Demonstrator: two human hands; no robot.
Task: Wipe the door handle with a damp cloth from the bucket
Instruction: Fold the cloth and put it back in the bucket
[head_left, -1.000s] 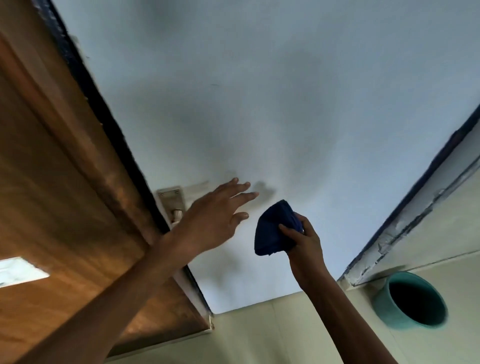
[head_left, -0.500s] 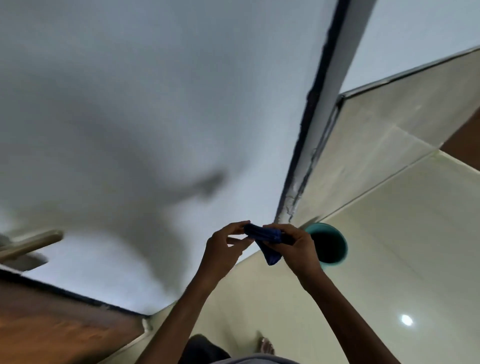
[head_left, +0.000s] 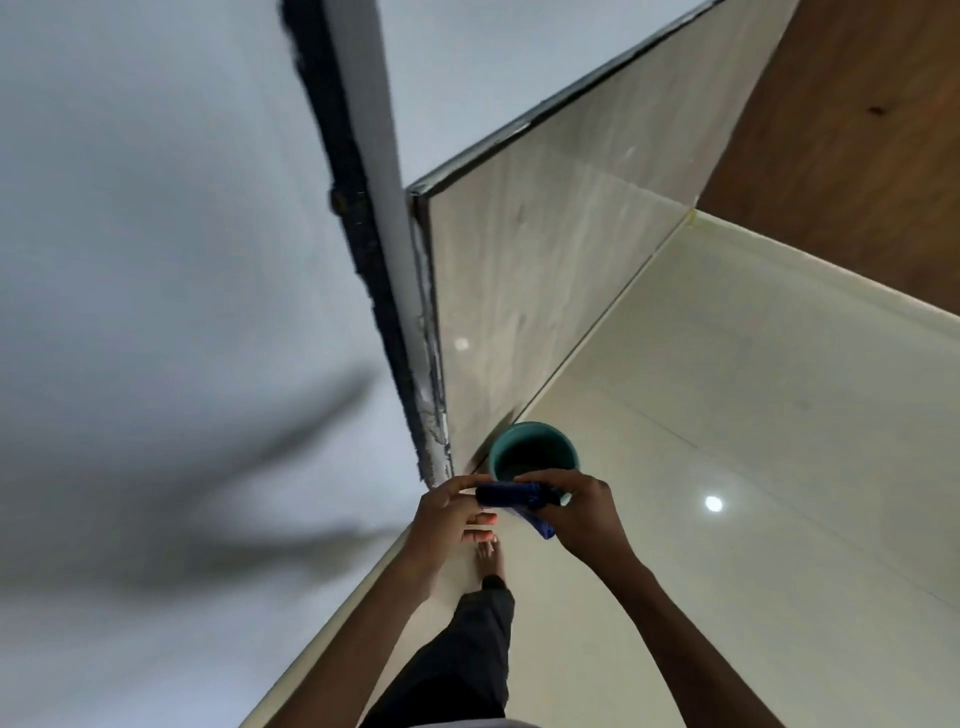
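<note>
Both hands, left (head_left: 451, 512) and right (head_left: 582, 512), grip the cloth (head_left: 514, 496) above the bucket (head_left: 534, 457); wringing here risks drips on the floor (head_left: 727, 519), creating a slip hazard.

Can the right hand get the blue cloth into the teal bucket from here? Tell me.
Probably yes. The right hand and left hand hold the blue cloth above the floor, with the open teal bucket just beyond; nothing visible blocks it.
</note>
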